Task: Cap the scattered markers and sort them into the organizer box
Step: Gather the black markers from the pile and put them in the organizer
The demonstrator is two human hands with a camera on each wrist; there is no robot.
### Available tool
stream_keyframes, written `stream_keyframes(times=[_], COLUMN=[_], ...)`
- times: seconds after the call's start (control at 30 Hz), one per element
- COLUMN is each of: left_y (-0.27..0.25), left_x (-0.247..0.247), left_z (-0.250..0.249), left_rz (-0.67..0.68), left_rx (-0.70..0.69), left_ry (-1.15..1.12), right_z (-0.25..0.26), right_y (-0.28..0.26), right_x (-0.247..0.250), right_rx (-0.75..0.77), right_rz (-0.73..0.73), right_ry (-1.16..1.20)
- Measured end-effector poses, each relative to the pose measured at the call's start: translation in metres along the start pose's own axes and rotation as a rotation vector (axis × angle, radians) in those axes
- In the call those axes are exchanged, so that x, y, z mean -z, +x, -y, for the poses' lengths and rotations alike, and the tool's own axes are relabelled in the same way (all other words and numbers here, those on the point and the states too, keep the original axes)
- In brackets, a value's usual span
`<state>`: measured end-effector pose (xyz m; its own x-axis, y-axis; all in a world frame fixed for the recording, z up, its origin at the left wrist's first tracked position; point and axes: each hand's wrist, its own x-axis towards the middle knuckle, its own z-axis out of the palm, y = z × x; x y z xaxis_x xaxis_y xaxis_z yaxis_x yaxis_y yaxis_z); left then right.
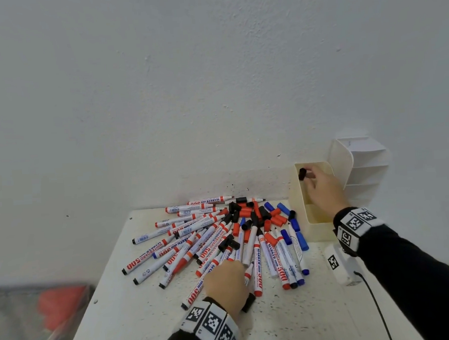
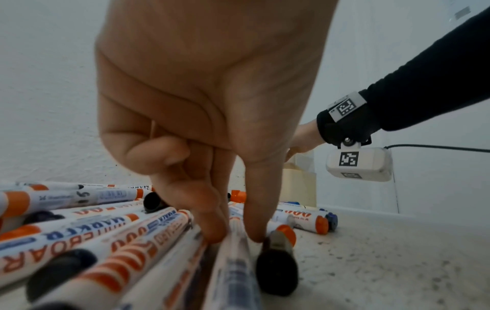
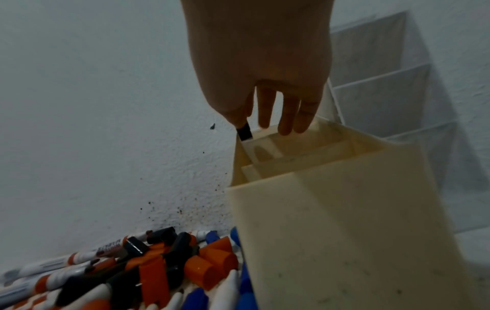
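Many whiteboard markers lie fanned out on the white table, most of them uncapped, with loose red, black and blue caps heaped at the far side. My left hand reaches into the near edge of the pile; its thumb and fingers pinch a white marker. A black-capped marker lies just beside it. My right hand hangs over the cream organizer box, pinching a black-capped marker that stands upright in the back compartment.
A white tiered rack stands against the wall behind the box. The wrist camera and its cable hang below my right wrist. Something red lies low beyond the table's left edge. The wall closes off the far side.
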<state>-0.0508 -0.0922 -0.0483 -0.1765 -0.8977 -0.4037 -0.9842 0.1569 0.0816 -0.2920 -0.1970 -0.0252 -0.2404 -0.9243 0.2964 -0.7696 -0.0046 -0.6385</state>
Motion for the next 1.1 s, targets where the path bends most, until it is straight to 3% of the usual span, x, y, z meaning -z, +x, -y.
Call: stream_keyframes(times=[0.07,0.17,0.2,0.27,0.4,0.53,0.8,1.0,1.1], left_y=[0.0,-0.001,-0.001,-0.002,-0.004,-0.007,-0.006,0.007,0.012], left_x=[0.0,0.0,0.0,-0.002,-0.004,-0.003,0.003,0.005,0.004], left_z=[-0.001,-0.002,-0.002,-0.003,-0.003,0.003,0.01,0.007,0.007], left_rz=[0.001,0.0,0.0,-0.005,-0.044,-0.093,-0.218,-0.334,-0.355], left_rx=[0.001,0.004,0.006,0.016,0.059,0.106,0.076,-0.045,-0.044], left_ry=[0.012,0.009,0.0,-0.023,-0.109,-0.208,-0.407,-0.583,-0.55], right_z=[0.002,0.019,0.028,0.043,0.053,0.043,0.029,0.035,0.044], right_y=[-0.004,-0.019,-0.027,-0.041,-0.061,-0.076,-0.082,-0.083,-0.085], right_x=[-0.001,0.0,0.0,-0.004,-0.022,-0.043,-0.062,-0.065,-0.066], right_rx=[0.005,0.112,0.143,0.152,0.058,0.051,0.064,0.051,0.031], right_rz=[-0.055,-0.265,-0.262,-0.102,0.374,0.495,0.42,0.288,0.277], right_ry=[-0.025,-0.088,-0.094,-0.075,-0.144,-0.234,-0.194,0.102,0.203])
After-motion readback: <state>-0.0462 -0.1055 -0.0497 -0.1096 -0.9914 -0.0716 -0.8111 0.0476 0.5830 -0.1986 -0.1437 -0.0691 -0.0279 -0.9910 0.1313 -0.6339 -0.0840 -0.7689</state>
